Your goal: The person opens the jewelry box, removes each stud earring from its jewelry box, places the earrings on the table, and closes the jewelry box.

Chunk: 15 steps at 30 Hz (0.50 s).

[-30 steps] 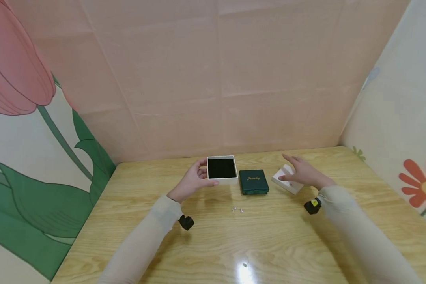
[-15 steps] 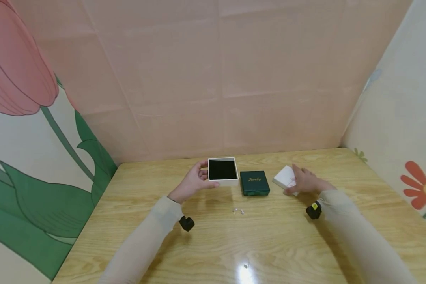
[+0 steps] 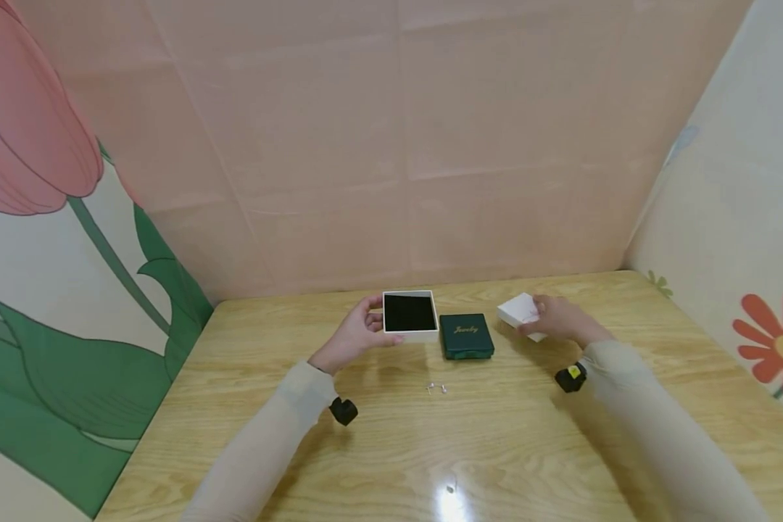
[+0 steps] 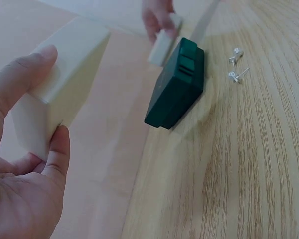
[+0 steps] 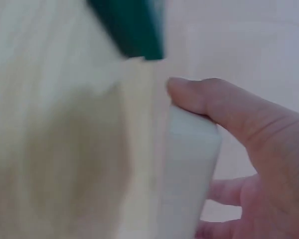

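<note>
My left hand grips a small white box by its left side, thumb in front, fingers behind. Black lining fills its inside, and it is held above the table. To the right, my right hand pinches a white box lid between thumb and fingers. In the right wrist view the thumb presses on the end of the lid. Between the hands stands a closed dark green jewelry box with gold lettering. A pair of stud earrings lies in front of it, silvery in the left wrist view.
Near the front of the wooden table, a tiny object lies beside a bright reflection. A pink backdrop rises behind the table's far edge. Printed flower sheets stand at the left and right sides.
My right hand has closed on the white lid, which was lying on the table, and raised it slightly. The left hand keeps holding its box in the same place.
</note>
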Available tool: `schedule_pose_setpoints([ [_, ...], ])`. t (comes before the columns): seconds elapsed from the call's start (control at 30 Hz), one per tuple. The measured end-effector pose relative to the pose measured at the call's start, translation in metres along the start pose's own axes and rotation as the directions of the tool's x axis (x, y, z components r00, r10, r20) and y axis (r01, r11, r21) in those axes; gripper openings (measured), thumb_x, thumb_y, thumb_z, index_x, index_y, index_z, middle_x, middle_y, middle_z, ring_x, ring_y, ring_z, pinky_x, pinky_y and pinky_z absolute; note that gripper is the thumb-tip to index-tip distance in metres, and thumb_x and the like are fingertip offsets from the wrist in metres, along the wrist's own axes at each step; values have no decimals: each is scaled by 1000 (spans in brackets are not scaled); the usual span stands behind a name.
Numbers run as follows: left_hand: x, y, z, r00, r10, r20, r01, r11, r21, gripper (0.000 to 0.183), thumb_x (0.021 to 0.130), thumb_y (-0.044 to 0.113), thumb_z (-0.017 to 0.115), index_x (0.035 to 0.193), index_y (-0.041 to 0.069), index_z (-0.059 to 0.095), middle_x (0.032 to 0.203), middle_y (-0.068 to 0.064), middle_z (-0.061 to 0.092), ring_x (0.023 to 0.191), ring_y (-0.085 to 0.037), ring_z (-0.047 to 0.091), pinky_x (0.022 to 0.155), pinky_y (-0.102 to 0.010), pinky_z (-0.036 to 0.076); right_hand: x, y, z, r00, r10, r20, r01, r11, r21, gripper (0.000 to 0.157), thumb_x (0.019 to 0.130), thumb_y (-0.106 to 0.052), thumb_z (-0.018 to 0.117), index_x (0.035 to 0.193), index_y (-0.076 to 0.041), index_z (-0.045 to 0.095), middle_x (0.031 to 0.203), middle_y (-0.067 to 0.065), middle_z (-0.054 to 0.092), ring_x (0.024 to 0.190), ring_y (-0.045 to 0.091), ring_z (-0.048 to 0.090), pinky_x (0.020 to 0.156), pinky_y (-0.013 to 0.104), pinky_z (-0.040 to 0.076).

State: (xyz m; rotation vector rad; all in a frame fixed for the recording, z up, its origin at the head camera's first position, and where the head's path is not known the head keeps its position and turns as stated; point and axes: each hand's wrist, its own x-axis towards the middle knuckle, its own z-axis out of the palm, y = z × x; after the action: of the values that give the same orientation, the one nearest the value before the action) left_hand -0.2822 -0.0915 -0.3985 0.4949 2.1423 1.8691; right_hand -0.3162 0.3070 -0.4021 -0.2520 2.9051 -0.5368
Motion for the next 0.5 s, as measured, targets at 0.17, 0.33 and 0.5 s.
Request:
schedule_pose_setpoints([
  [0.17, 0, 0, 1, 1000, -7, -3, 7, 1000, -2, 85, 77, 4, 81, 146, 12, 32, 130, -13, 55, 112, -23, 57, 93, -35, 50, -1, -35, -19, 985, -64, -163, 71, 997, 38, 93, 80, -51, 73, 145, 3, 35, 140, 38, 38, 121, 54, 39, 93, 66, 37],
  [0.33, 2, -2, 1, 1000, 6, -2, -6, 1000, -12, 86, 77, 4, 80, 146, 11, 30, 131, -15, 54, 113, -24, 56, 94, -35, 49, -4, -82, -32, 950, -150, -274, 199, 967, 159, 87, 76, -42, 80, 148, -13, 39, 144, 30, 33, 120, 45, 39, 92, 61, 38],
  [0.5, 3, -2, 2, 1000, 5, 11, -5, 1000, -18, 85, 77, 7, 81, 146, 11, 31, 131, -14, 54, 114, -24, 57, 94, -35, 50, -8, -127, -39, 912, -237, -336, 339, 895, 290, 84, 74, -35, 84, 146, -25, 43, 142, 18, 36, 112, 33, 43, 86, 45, 45],
])
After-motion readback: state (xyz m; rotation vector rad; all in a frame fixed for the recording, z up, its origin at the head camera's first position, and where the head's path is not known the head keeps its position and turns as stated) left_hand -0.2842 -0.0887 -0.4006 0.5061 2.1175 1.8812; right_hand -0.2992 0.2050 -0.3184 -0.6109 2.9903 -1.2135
